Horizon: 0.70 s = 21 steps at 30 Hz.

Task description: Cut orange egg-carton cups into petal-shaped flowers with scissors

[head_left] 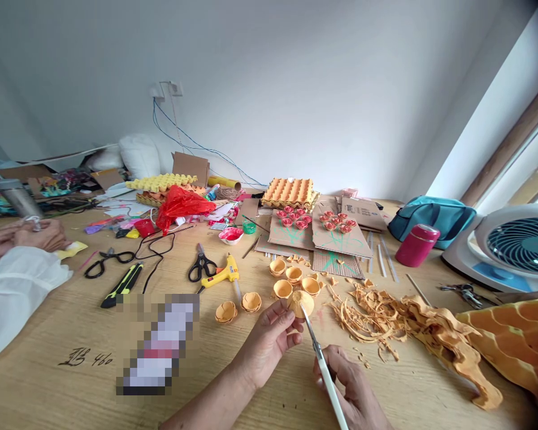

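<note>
My left hand pinches a small orange cup between thumb and fingertips, its rounded underside showing. It looks like a piece cut from a moulded egg tray. My right hand grips a pair of scissors with a long white handle, and the blade tip touches the cup's edge. Just beyond the held piece stand several orange cups with petal-like rims, one of them closest to it. Two more cups, including a layered one, sit left of my left hand.
Orange scraps and a cut egg tray lie at right. A yellow glue gun, black scissors and a utility knife are at left. Red flowers on cardboard stand behind. Another person's hands work at far left.
</note>
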Available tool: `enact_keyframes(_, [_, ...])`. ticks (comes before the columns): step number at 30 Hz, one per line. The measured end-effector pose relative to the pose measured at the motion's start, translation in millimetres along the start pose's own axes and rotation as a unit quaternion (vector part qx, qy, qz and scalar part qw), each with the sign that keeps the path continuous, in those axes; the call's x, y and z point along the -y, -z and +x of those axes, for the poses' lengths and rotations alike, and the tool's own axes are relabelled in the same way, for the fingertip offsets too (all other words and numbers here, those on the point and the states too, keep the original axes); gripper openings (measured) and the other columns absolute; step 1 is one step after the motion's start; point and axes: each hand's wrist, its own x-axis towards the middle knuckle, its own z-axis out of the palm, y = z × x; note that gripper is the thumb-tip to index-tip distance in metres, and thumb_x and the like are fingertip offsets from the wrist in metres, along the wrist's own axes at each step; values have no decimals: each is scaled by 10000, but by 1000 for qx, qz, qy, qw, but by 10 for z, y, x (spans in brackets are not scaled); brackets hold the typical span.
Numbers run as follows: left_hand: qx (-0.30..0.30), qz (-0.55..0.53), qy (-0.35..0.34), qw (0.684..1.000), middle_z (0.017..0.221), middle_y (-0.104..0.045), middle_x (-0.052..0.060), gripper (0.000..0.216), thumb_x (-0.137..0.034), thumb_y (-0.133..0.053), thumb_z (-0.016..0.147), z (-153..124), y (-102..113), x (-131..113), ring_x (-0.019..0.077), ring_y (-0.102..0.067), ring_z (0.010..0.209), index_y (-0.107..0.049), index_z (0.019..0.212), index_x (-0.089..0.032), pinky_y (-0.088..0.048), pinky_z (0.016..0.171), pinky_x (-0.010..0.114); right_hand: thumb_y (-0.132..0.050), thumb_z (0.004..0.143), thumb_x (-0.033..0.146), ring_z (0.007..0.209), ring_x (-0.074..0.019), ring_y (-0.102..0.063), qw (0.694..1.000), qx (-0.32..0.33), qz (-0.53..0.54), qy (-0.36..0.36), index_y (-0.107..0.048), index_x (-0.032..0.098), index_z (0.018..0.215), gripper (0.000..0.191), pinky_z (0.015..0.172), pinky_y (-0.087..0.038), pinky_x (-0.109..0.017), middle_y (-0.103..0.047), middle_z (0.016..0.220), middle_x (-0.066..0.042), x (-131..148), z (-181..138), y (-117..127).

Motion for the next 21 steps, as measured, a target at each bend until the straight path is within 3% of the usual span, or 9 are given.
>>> enact_keyframes(14, [-14, 10, 4, 1000, 788, -606, -2, 324, -320, -872, 699, -4, -23, 11, 91, -564, 705, -698, 924, -167, -439, 598, 199, -457, 967, 512, 646, -169, -460, 999, -26, 7, -37, -447, 213, 674, 418, 611, -391, -285, -476, 669, 1, 24, -5, -48])
enact_keyframes(17, [-2, 43, 4, 999, 783, -596, -8, 329, -320, -881, 682, -24, -79, 30, 67, -530, 657, -668, 864, -149, -424, 588, 188, -462, 958, 520, 646, -168, -441, 999, -22, 4, -36, -424, 214, 676, 418, 610, -382, -286, -460, 668, 3, 16, -10, -68])
enact_keyframes(21, [-35, 72, -28, 996, 721, -547, -37, 324, -296, -883, 672, -56, -166, 61, 50, -468, 610, -615, 774, -148, -418, 591, 180, -499, 947, 506, 670, -172, -439, 999, -1, 1, -32, -407, 216, 691, 398, 631, -377, -287, -465, 693, 1, -4, -26, -90])
